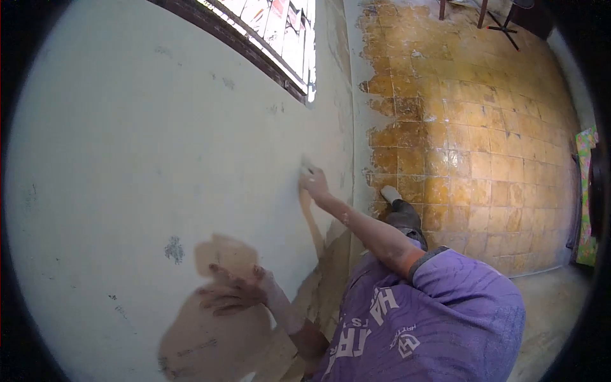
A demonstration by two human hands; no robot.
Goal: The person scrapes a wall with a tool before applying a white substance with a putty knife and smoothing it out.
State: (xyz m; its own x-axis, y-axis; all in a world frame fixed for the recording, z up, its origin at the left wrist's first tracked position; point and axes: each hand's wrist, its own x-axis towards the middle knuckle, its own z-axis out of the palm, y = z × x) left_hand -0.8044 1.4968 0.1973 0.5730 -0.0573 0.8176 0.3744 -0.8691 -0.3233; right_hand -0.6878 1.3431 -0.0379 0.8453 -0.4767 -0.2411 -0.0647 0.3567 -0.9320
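Observation:
My right hand (312, 183) presses against the pale grey-white wall (146, 153), just left of the room's corner. Its fingers are closed, slightly blurred, around something small and pale that I cannot make out. Lower on the same wall, my left hand (238, 288) has its fingers stretched out and spread. White dust coats its back and wrist, and it appears to hold nothing. Whether its palm touches the wall cannot be told. Dark, rough patches (174, 249) show through the wall's coating, and my shadow falls around the left hand.
A barred window (273, 32) with a dark sill opens in the wall above. Yellow-brown floor tiles (471, 159) are smeared white along the wall's foot. My dusty foot (390, 193) stands there. Furniture legs (482, 14) are at the far end; a flowered green cloth (587, 235) lies far right.

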